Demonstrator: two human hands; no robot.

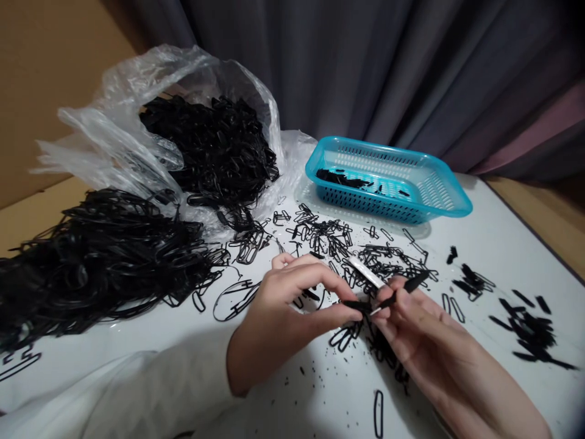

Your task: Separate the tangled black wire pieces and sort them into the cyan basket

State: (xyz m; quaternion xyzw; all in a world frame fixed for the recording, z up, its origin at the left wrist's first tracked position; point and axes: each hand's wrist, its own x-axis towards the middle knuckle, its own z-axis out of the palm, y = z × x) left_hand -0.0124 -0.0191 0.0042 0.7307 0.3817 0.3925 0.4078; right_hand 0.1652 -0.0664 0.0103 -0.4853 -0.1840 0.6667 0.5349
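My left hand (292, 305) pinches one end of a flat black rubber-like piece (354, 305) between thumb and forefinger. A thin pointed metal tip (280, 245) shows beyond its curled fingers; I cannot tell whether the hand holds it. Close beside it, my right hand (427, 335) is closed on a dark strip (417, 281) that sticks out past the thumb. A slim white tool (365, 272) also comes out of the right fingers, its kind unclear. The fingertips of both hands nearly meet over scattered black loop-shaped scraps (329, 235).
A blue perforated basket (439, 210) holds some black pieces. Behind on the left, a clear plastic bag (119, 128) is full of black strands, with a large tangled heap (105, 256) in front. Small piles of black pieces (532, 329) lie at right on the white table (320, 402).
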